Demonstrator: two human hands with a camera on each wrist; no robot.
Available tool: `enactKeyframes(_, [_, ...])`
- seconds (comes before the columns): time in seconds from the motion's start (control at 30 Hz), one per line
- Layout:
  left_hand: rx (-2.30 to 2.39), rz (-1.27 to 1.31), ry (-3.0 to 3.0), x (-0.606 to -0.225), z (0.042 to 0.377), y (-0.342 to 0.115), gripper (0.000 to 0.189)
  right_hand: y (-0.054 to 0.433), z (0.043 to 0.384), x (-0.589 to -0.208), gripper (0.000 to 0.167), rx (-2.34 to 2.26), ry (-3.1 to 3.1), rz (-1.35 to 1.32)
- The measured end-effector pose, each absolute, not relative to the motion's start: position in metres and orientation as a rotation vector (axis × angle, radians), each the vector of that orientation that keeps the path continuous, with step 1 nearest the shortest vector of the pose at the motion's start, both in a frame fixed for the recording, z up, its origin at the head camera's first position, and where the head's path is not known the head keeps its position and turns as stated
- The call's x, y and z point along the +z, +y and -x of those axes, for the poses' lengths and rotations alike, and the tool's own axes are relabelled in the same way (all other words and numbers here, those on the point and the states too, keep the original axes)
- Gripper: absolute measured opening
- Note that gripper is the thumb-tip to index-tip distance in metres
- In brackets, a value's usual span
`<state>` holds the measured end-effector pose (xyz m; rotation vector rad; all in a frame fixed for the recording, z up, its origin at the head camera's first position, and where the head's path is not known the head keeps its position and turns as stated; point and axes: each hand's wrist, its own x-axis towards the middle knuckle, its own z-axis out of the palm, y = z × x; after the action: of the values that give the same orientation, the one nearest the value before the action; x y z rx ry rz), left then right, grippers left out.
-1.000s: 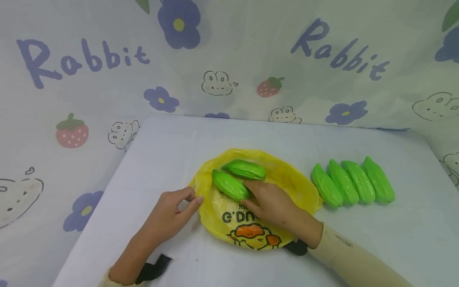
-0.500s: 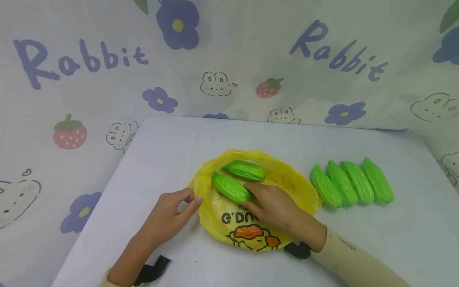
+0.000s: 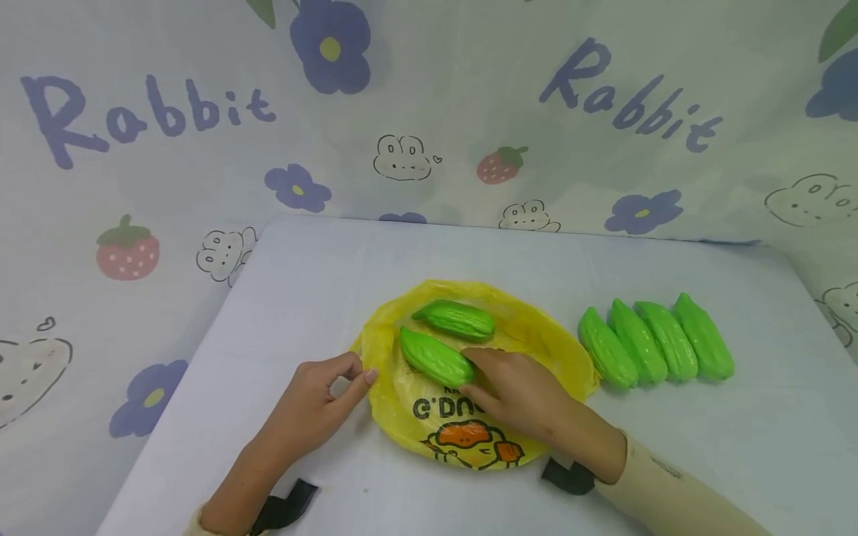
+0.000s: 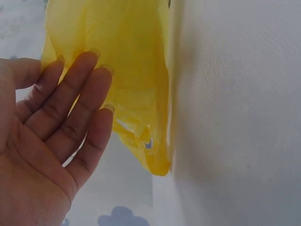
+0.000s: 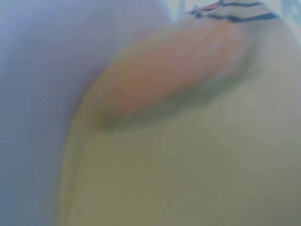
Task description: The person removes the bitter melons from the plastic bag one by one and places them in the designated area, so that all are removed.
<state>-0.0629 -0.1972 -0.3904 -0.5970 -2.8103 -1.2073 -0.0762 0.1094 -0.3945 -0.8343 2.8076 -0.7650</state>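
In the head view a yellow plastic bag lies spread open on the white table, with printed lettering and a cartoon duck. My left hand pinches its left rim between thumb and forefinger; in the left wrist view the other fingers of the left hand lie against the yellow plastic. Inside the bag, my right hand grips the right end of a green bitter melon. Just behind it lies a second green bitter melon. Blurred yellow plastic fills most of the right wrist view.
Several more green bitter melons lie side by side right of the bag, the nearest close to its rim. The white tabletop meets a patterned cloth backdrop at the back. Dark straps hang at both wrists.
The gripped bitter melon has shifted slightly right and toward me with my right hand, widening the space to the one behind. My left hand stays at the bag's rim.
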Motion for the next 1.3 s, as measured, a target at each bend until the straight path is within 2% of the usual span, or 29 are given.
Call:
enactKeyframes(0.7, [-1.201,0.603,-2.813,-0.389,0.063,-0.196,0.026,0.133,0.043,-0.376,0.053,-0.79,2.838,0.904])
enactKeyframes(1.3, [-1.198,0.605,-2.782,-0.389,0.063,-0.197,0.028,0.159,0.017,-0.364,0.048,-0.849,2.947,0.835])
